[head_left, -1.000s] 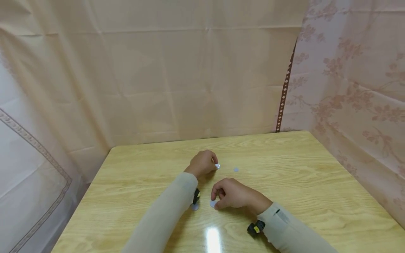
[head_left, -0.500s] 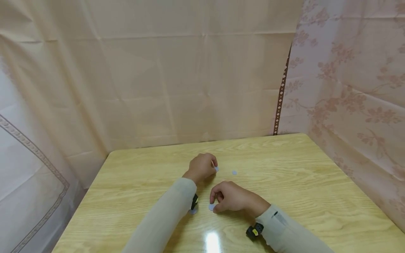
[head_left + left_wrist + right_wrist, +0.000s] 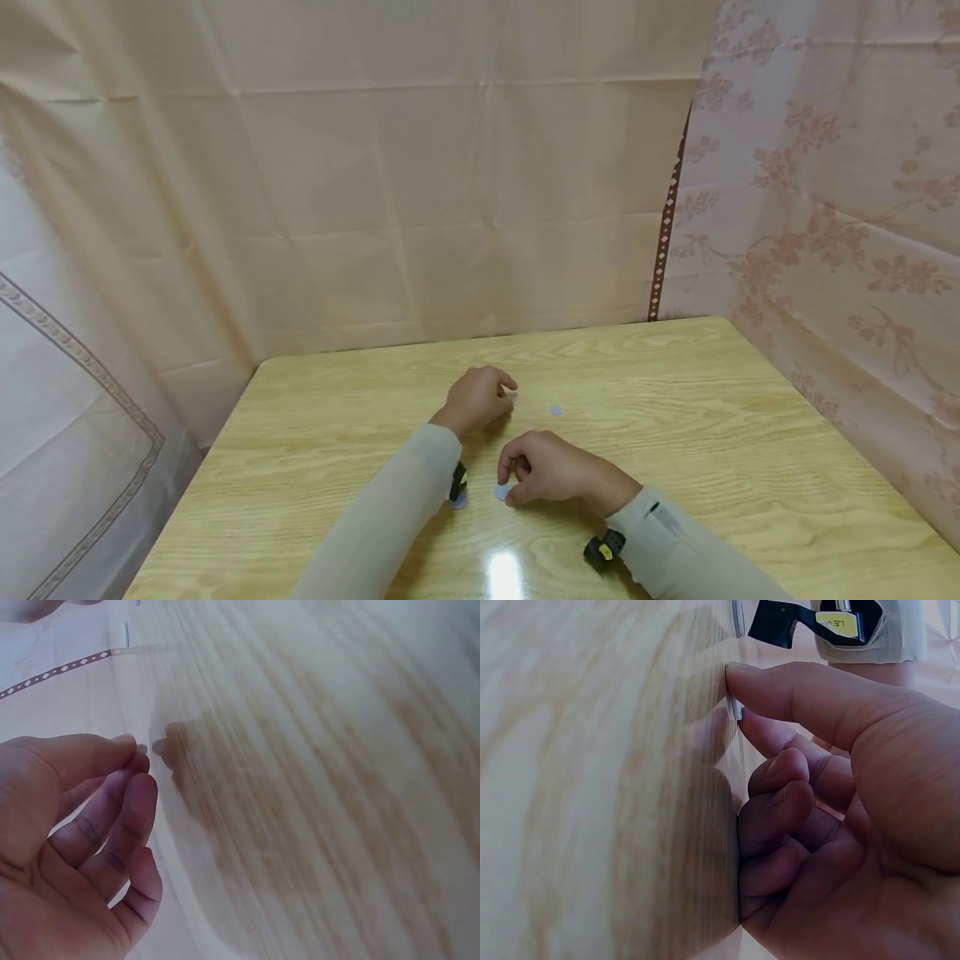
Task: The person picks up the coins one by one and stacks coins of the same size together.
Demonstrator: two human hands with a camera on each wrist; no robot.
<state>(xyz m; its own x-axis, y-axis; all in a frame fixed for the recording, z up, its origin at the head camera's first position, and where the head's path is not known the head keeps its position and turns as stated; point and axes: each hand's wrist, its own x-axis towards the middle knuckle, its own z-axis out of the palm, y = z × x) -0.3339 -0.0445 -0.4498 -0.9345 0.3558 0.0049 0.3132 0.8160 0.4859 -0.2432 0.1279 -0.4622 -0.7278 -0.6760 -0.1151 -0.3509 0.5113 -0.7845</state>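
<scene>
Out over the table, my left hand pinches a small pale round disc between thumb and forefinger, low near the surface. In the head view that disc is mostly hidden by the fingers. Nearer to me, my right hand holds another pale disc at its edges with thumb and forefinger; in the right wrist view this thin disc lies flat at the table surface. The other fingers of the right hand are curled against the tabletop.
A loose disc lies right of the left hand. Another disc sits partly under the left wrist's black camera. The wooden table ends at a beige curtain behind and a flowered one at right.
The head view has shifted slightly, so everything sits a little lower. The left forefinger has lifted a little, and less of its disc shows. The right hand has stayed in place.
</scene>
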